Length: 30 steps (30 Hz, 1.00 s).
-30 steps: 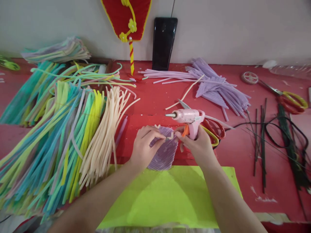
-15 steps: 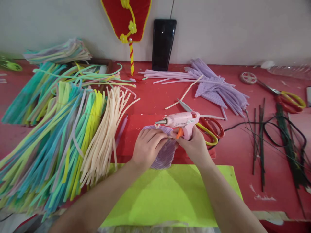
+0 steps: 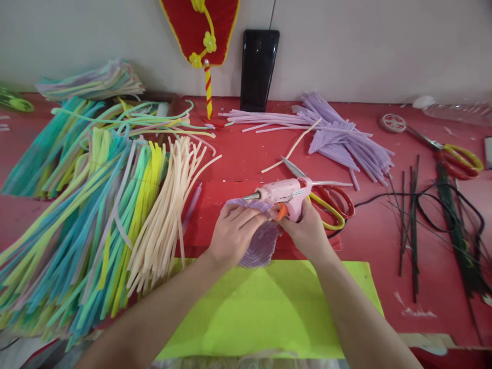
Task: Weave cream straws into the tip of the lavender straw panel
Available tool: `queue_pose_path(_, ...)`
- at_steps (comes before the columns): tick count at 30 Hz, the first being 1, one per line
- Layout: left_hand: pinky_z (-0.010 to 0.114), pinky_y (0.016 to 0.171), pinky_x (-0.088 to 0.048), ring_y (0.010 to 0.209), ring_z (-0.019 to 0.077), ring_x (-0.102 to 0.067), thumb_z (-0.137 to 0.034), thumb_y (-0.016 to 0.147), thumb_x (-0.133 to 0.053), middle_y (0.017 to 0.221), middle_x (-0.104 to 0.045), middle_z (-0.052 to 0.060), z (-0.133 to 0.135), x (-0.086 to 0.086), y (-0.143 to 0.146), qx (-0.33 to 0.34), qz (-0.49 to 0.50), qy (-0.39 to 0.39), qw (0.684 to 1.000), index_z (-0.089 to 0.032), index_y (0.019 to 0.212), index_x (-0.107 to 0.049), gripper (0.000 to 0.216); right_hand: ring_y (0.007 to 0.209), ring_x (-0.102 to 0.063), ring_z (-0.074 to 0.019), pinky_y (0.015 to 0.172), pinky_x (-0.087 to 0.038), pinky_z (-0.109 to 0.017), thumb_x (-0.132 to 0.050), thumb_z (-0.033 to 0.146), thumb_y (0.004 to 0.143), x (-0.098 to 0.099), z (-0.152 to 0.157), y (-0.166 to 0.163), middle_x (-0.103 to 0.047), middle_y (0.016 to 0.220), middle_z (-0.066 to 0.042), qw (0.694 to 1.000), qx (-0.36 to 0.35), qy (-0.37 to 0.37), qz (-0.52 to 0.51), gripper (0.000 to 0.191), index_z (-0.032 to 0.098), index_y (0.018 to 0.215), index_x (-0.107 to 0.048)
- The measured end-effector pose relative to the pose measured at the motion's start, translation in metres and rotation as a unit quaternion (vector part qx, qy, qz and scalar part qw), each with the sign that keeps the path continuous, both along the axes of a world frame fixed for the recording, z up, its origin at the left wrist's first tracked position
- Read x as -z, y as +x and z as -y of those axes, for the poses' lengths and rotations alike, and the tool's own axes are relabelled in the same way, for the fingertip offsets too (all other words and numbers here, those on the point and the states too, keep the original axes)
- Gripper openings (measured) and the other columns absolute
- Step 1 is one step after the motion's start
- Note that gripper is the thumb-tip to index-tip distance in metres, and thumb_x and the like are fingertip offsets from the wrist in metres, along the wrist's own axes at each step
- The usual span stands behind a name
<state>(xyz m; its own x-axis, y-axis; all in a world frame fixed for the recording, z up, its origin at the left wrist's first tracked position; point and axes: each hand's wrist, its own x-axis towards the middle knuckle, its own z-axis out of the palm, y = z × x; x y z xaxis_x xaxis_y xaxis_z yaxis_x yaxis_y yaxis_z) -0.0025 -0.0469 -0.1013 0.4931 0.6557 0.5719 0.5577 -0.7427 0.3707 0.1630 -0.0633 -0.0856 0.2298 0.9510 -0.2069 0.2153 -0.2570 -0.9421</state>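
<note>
A pink glue gun [image 3: 282, 191] with an orange trigger is gripped by its handle in my right hand [image 3: 305, 228], nozzle pointing left. My left hand [image 3: 236, 230] is closed over a purple piece made of pipe cleaners laid side by side [image 3: 261, 248], which shows above and below the fingers. The glue gun's metal tip lies just over the piece's upper part, above my left knuckles. My right fingertips are close to the left ones at the piece's right edge; whether they touch it is hard to see. A clear glue stick sticks out of the gun's back.
Bundles of coloured pipe cleaners [image 3: 96, 215] fill the left side. Purple pipe cleaners [image 3: 338, 133] lie at the back right. Scissors [image 3: 334, 207] sit behind my right hand, with a black cord [image 3: 380, 196] beyond. A phone [image 3: 259, 72] leans on the wall; a yellow-green board [image 3: 249, 318] lies in front.
The glue gun has shifted slightly left and down, its nozzle dipping nearer the purple piece. My left hand stays almost in place.
</note>
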Motion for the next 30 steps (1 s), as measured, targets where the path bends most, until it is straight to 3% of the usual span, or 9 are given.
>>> queue_pose_path(5,0.030,0.082,-0.039,0.077,0.0110,-0.064,-0.016,0.091,-0.052,0.081,-0.072,-0.004,0.001,-0.003,0.002,-0.012,0.003,-0.001,1.000,-0.022,0.089,-0.063,0.013,0.064,-0.052,-0.0145,0.058,-0.045,-0.030,-0.070,0.034,0.065,0.000,0.000,0.001,-0.060,0.073,0.000,1.000,-0.004,0.001,0.013,0.031,0.018,0.087,-0.053)
queue_pose_path(9,0.030,0.077,-0.041,0.079,0.0135,-0.064,-0.023,0.089,-0.056,0.083,-0.072,-0.003,0.002,-0.002,0.004,-0.042,0.029,-0.046,0.998,-0.022,0.086,-0.064,0.009,0.065,-0.053,-0.0152,0.057,-0.046,-0.030,-0.068,0.033,0.066,-0.001,0.000,0.000,-0.060,0.074,0.000,0.999,0.007,0.000,0.034,0.033,0.019,0.090,-0.053)
queue_pose_path(16,0.029,0.072,-0.046,0.078,0.0141,-0.064,-0.023,0.088,-0.057,0.080,-0.071,-0.001,-0.001,0.000,-0.001,-0.057,0.069,-0.090,0.992,-0.021,0.081,-0.063,0.010,0.052,-0.048,-0.0124,0.051,-0.042,-0.028,-0.062,0.028,0.066,0.003,0.001,-0.001,-0.051,0.064,0.006,0.999,0.002,-0.012,0.043,0.025,0.022,0.084,-0.046)
queue_pose_path(21,0.028,0.067,-0.047,0.074,0.0142,-0.064,-0.019,0.091,-0.051,0.083,-0.069,0.001,0.007,-0.005,-0.006,-0.013,-0.038,-0.073,0.997,-0.018,0.087,-0.062,0.012,0.053,-0.043,-0.0117,0.050,-0.038,-0.027,-0.054,0.026,0.070,0.001,0.003,0.004,-0.046,0.063,0.005,0.992,0.015,0.034,0.124,0.019,0.023,0.083,-0.041)
queue_pose_path(24,0.030,0.066,-0.048,0.074,0.0159,-0.064,-0.014,0.091,-0.046,0.085,-0.068,0.002,0.013,-0.006,-0.005,-0.007,-0.097,-0.091,0.991,-0.017,0.091,-0.062,0.016,0.054,-0.045,-0.0119,0.050,-0.039,-0.027,-0.058,0.034,0.071,-0.004,0.004,0.005,-0.048,0.066,0.004,0.985,0.019,0.044,0.168,0.027,0.023,0.088,-0.041)
queue_pose_path(26,0.032,0.069,-0.050,0.079,0.0175,-0.064,-0.014,0.090,-0.048,0.093,-0.069,0.003,0.015,-0.005,-0.005,-0.010,-0.104,-0.100,0.989,-0.017,0.091,-0.063,0.016,0.056,-0.048,-0.0130,0.051,-0.040,-0.027,-0.064,0.041,0.067,-0.005,0.005,0.004,-0.052,0.070,0.003,0.976,0.028,0.029,0.212,0.036,0.023,0.089,-0.041)
queue_pose_path(30,0.039,0.092,-0.049,0.106,0.0213,-0.059,-0.013,0.088,-0.052,0.108,-0.068,0.004,0.013,0.000,-0.009,-0.017,-0.086,-0.104,0.991,-0.018,0.091,-0.064,0.013,0.054,-0.048,-0.0149,0.050,-0.035,-0.028,-0.067,0.051,0.064,-0.002,0.004,0.004,-0.051,0.064,0.002,0.937,0.053,-0.008,0.345,0.042,0.024,0.079,-0.039)
